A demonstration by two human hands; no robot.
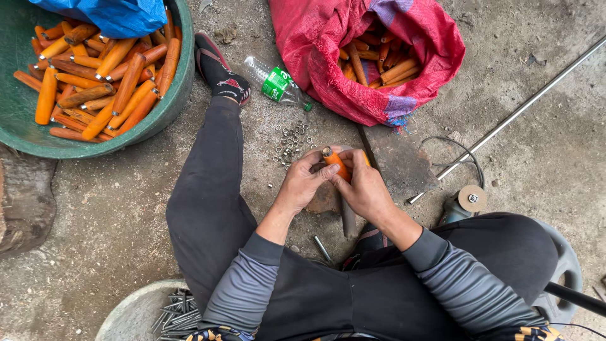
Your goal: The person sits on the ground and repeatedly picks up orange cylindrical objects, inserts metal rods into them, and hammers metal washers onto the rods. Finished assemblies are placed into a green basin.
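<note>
Orange wooden handle (335, 162) sits between both your hands, centre of the head view, above the concrete floor (113, 208). A metal ring caps its upper end.

Your left hand (302, 183) is closed narrow on the handle, thumb and fingers pinching near the ringed tip. Your right hand (365, 188) wraps the handle's lower part, fingers curled around it.

Just beyond your hands: a scatter of small metal rings (291, 140) on the floor, and a flat dark metal block (399, 163) to the right of them. A metal rod (348, 218) stands under your hands, partly hidden.

Upper left: green basin (183, 76) full of orange handles (107, 69), blue bag (113, 14) over its far rim. Upper centre: red woven sack (315, 44) open, more handles (382, 63) inside. Clear plastic bottle with a green label (276, 84) lies between basin and sack, beside your black shoe (219, 71).

Right: long steel bar (524, 108) runs diagonally; an angle grinder (468, 201) with its cable lies near your right knee. Bottom left: grey bowl (129, 312) holding metal pins (178, 312).
</note>
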